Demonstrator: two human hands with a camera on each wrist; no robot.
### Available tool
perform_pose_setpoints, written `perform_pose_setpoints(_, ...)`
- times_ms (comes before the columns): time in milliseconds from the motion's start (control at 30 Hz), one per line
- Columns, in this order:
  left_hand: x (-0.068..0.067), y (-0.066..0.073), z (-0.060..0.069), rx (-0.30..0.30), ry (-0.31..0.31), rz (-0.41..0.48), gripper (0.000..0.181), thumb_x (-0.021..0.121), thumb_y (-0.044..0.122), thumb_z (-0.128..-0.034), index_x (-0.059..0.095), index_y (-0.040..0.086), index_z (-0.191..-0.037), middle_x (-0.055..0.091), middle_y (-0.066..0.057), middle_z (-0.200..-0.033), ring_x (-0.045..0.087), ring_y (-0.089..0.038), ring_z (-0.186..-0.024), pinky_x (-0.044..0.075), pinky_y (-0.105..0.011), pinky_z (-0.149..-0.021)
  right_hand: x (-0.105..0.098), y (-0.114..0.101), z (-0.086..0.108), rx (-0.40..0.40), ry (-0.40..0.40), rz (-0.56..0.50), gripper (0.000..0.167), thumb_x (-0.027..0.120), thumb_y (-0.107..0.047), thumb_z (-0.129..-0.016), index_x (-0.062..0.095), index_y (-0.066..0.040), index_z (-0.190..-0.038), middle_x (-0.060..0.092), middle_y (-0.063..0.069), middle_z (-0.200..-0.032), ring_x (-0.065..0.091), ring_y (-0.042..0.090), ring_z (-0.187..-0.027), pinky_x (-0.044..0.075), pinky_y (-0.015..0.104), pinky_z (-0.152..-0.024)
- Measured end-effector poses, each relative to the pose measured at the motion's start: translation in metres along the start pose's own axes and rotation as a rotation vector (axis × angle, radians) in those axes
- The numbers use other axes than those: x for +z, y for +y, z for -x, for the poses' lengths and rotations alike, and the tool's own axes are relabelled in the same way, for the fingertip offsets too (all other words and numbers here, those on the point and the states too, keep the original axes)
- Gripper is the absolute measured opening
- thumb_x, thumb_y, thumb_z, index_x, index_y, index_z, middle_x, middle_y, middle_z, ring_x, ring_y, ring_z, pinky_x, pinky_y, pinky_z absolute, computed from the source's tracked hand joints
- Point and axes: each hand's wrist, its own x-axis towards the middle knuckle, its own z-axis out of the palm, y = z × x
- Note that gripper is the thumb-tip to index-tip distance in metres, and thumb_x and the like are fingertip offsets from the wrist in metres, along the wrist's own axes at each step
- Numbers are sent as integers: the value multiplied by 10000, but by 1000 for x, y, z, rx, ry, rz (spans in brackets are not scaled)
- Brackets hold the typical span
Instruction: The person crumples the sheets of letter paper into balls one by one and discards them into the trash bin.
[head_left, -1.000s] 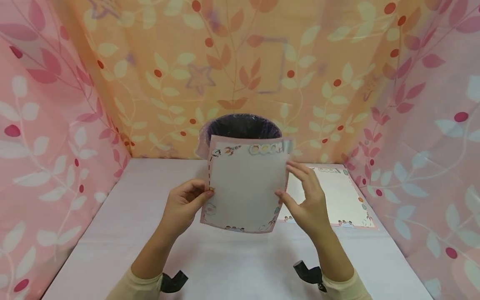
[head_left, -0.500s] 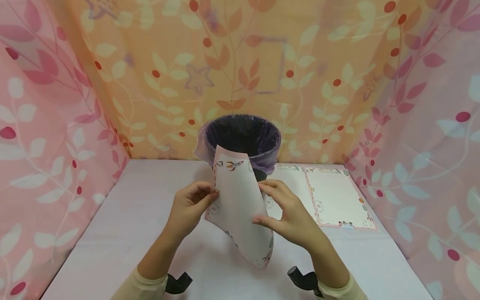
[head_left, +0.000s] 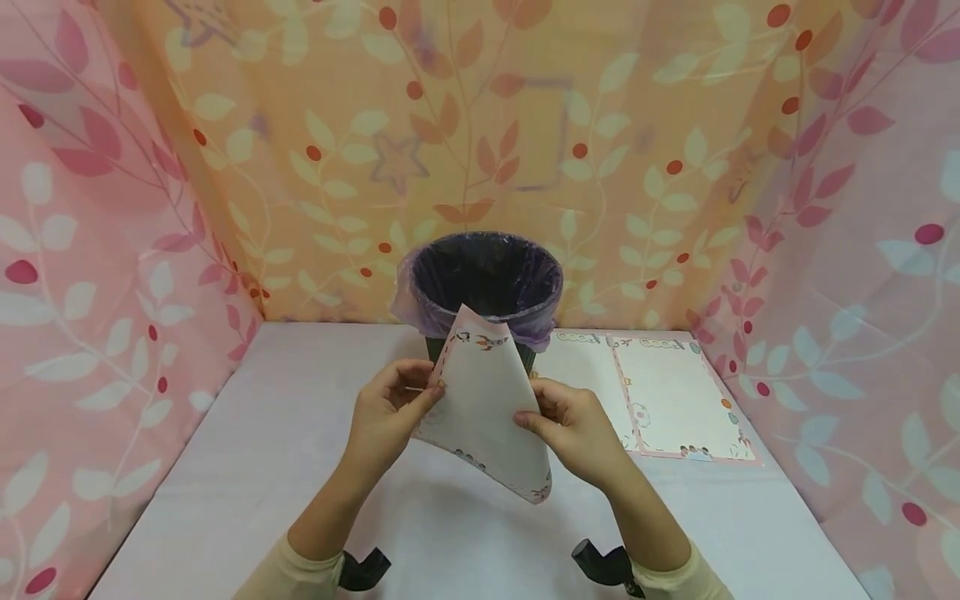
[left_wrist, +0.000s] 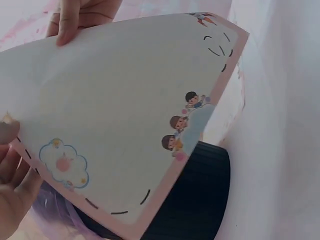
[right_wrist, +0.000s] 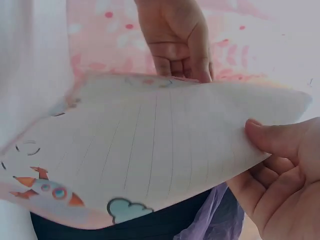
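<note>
A sheet of decorated paper [head_left: 480, 408] with a pink border and small cartoon drawings is held up over the table, its sides bent backward. My left hand [head_left: 386, 412] pinches its left edge between thumb and fingers. On the opposite side, my right hand [head_left: 573, 425] grips the bent right part, thumb in front and fingers behind. In the left wrist view the paper [left_wrist: 115, 100] shows three cartoon children and a cloud. Faint ruled lines and a rocket appear on the paper [right_wrist: 150, 145] in the right wrist view.
A dark bin [head_left: 525, 354] lined with a purple bag [head_left: 536, 329] stands right behind the paper. Two similar sheets lie on the table to the right, the outer sheet [head_left: 682, 400] overlapping the inner sheet [head_left: 588, 362]. Patterned cloth [head_left: 637, 167] encloses the white table [head_left: 277, 417].
The flat, upright sheet has been lowered and its sides bent back, uncovering the bin. My right hand has moved inward and now grips the paper with curled fingers; the left keeps its pinch.
</note>
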Motion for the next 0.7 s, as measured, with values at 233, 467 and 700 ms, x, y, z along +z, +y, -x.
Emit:
perform_pose_setpoints(233, 6, 5, 8, 136, 58, -204, 297, 875, 160, -823, 676, 137, -1043, 644, 4, -1017, 623, -163, -932, 565, -269, -827, -3, 5, -2, 117, 69, -62, 208, 796, -64, -879, 767, -95, -1083, 764, 96, -1071, 745, 198, -915, 618, 312, -794)
perform_pose_setpoints(467, 19, 17, 18, -124, -231, -84, 586, 895, 290, -807, 612, 259, -1319, 683, 55, -1203, 673, -156, -1089, 590, -332, -918, 2, 9, -4, 92, -7, -223, 224, 773, -33, -890, 752, -26, -1113, 730, 163, -1153, 739, 256, -965, 624, 370, -816)
perform_pose_setpoints(700, 26, 14, 22, -223, -268, 83, 406, 799, 109, -899, 638, 110, -1272, 725, -108, -1169, 726, -217, -1009, 604, -290, -843, 18, 15, -5, 107, -18, -210, 218, 785, -88, -899, 759, -63, -1114, 748, 130, -1092, 743, 246, -942, 627, 362, -801)
